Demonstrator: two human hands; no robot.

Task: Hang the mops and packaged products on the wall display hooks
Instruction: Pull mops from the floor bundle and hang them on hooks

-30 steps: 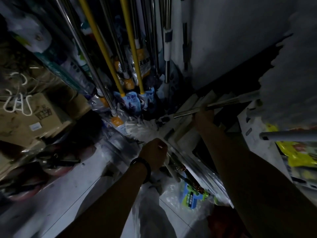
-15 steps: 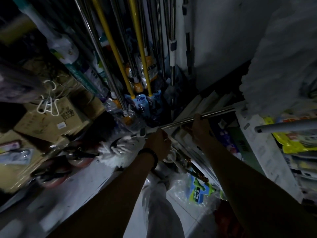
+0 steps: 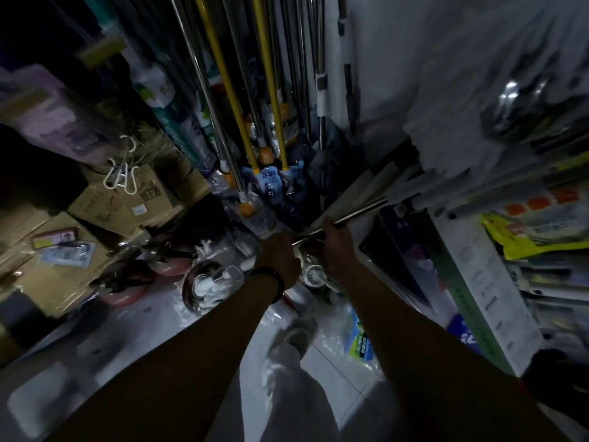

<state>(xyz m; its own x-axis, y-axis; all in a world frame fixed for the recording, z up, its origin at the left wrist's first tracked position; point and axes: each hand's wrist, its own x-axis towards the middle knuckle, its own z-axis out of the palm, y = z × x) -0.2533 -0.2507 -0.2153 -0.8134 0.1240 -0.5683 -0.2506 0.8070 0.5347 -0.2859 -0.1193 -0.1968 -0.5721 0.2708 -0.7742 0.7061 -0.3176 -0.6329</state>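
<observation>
I hold a mop with a shiny metal handle [image 3: 360, 210] that slants from lower left up to the right. My left hand [image 3: 279, 254], with a black band on the wrist, is closed around the lower end of the handle. My right hand [image 3: 336, 242] grips the same handle a little higher. The mop's white stringy head [image 3: 208, 287] hangs low at the left, above the floor. Several other mops with yellow [image 3: 220, 68] and steel handles [image 3: 194, 74] stand or hang upright against the back wall, their heads in printed plastic wraps [image 3: 269, 181].
Cardboard boxes [image 3: 127, 199] with white hangers [image 3: 122, 178] are stacked at the left. A shelf [image 3: 484, 269] with packaged goods stands at the right, with white fluffy mop heads [image 3: 446, 100] above it. Plastic bags [image 3: 358, 341] lie on the pale floor by my leg [image 3: 293, 387].
The mop has been drawn out from the corner: its white head swung left and lower, and my two hands came closer together on the handle. The camera tilted and moved in.
</observation>
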